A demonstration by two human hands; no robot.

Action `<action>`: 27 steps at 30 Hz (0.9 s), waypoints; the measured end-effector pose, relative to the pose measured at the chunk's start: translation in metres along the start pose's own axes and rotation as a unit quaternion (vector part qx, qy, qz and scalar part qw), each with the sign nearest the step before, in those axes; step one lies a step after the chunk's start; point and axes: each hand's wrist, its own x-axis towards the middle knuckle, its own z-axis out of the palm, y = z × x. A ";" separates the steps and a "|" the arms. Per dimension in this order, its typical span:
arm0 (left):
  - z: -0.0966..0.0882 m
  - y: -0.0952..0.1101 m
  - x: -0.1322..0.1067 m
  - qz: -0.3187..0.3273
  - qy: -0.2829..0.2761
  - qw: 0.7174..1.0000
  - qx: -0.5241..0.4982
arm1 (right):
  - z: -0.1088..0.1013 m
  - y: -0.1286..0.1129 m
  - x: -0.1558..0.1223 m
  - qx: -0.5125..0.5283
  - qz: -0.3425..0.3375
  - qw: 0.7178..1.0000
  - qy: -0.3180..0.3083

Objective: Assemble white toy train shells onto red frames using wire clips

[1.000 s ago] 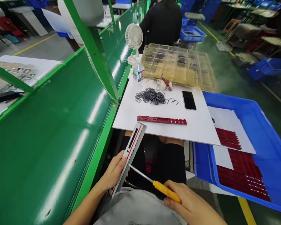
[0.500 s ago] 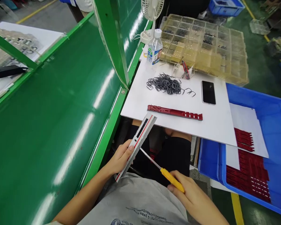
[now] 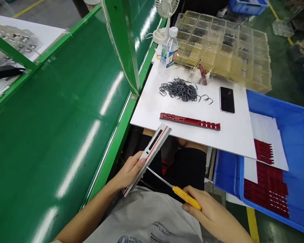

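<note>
My left hand [image 3: 131, 170] is closed around a long grey-white panel [image 3: 158, 141] with a red stripe and a dark slot, tilted over my lap. A yellow-handled screwdriver [image 3: 186, 197] is gripped in my right hand [image 3: 201, 206]. Its thin metal shaft points up and left, with the tip at the panel's right edge near my left fingers; whether it touches is hard to tell. Beyond the panel's upper end, a dark red slotted strip [image 3: 190, 121] lies on the white board [image 3: 147, 109]. Behind that strip sits a tangled pile of dark grey bent pieces [image 3: 183, 90].
A green conveyor belt [image 3: 53, 135] runs along the left, with a green post [image 3: 125, 44] at its edge. On the board are a phone [image 3: 227, 100] and a bottle [image 3: 169, 49]. Behind is a compartment box [image 3: 223, 50]; right, a blue bin [image 3: 299, 135] holds red strips.
The screwdriver tip has slid down along the panel's edge toward my left fingers. My left hand keeps its hold on the panel, and the view has shifted slightly.
</note>
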 end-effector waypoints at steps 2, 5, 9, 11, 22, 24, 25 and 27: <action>0.000 0.000 0.000 -0.002 0.001 1.000 0.000 | 0.001 -0.001 0.000 0.007 0.011 0.999 0.038; 0.000 0.000 0.002 -0.001 0.006 1.000 0.003 | 0.005 0.000 0.000 0.003 0.010 0.999 0.032; -0.001 -0.001 0.002 0.010 -0.009 1.000 0.007 | 0.004 0.002 -0.002 -0.016 -0.002 1.000 -0.007; -0.001 -0.002 0.001 0.002 -0.012 1.000 -0.005 | 0.000 0.003 -0.003 -0.007 0.024 0.999 0.046; -0.002 -0.004 -0.003 -0.033 0.020 0.999 -0.024 | -0.007 0.005 -0.002 0.007 0.015 0.993 0.115; 0.002 -0.007 -0.004 -0.062 0.044 0.995 -0.065 | -0.033 -0.003 0.000 0.039 -0.042 0.978 0.202; 0.004 -0.009 -0.004 -0.079 0.053 0.991 -0.089 | -0.050 -0.011 0.003 0.045 -0.092 0.963 0.248; 0.007 -0.014 -0.004 -0.117 0.057 0.982 -0.134 | -0.090 -0.042 0.012 0.049 -0.200 0.913 0.354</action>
